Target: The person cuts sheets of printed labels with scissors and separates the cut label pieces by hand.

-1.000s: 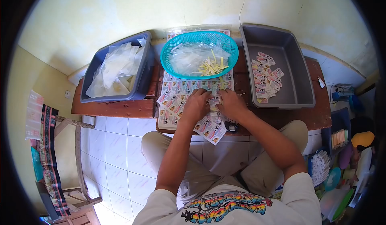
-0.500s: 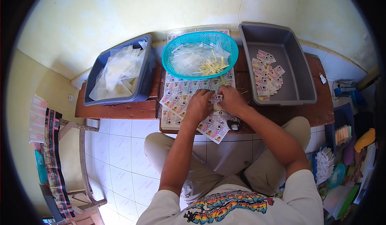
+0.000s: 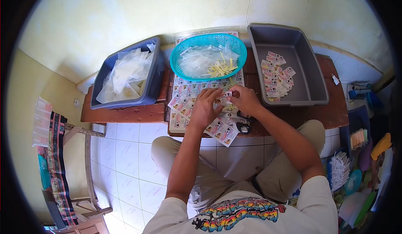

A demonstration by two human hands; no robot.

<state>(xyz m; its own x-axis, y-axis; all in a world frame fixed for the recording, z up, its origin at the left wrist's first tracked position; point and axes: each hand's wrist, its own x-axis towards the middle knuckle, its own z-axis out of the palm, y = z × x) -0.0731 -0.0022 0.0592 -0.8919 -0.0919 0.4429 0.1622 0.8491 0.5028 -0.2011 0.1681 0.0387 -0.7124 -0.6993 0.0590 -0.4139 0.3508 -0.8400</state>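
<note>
Between my left hand (image 3: pixel 204 107) and my right hand (image 3: pixel 246 100) is a small printed label (image 3: pixel 225 98). The thumb and fingers of my right hand pinch its right side. My left hand is curled at its left side, with fingertips at its upper edge. Below the hands lie scissors (image 3: pixel 243 127) with black handles, their blades pointing up between the hands. Cut strips of printed labels (image 3: pixel 222 132) lie beside the scissors, partly past the table edge. More label strips (image 3: pixel 181 104) lie left of my left hand. Underneath is a stack of printed label sheets (image 3: pixel 178 123).
A teal basket (image 3: pixel 176 66) holds clear plastic bags and yellow strips (image 3: pixel 222 69). At right, a grey tub (image 3: pixel 307 73) contains loose cut labels (image 3: pixel 276 77). A blue-grey tub (image 3: pixel 100 104) with plastic sheets stands left. All rest on a brown wooden table (image 3: pixel 301 119).
My hands have risen slightly, and the small label between them shows more fully. The scissors and label strips below are more exposed. The whole view has shifted a little.
</note>
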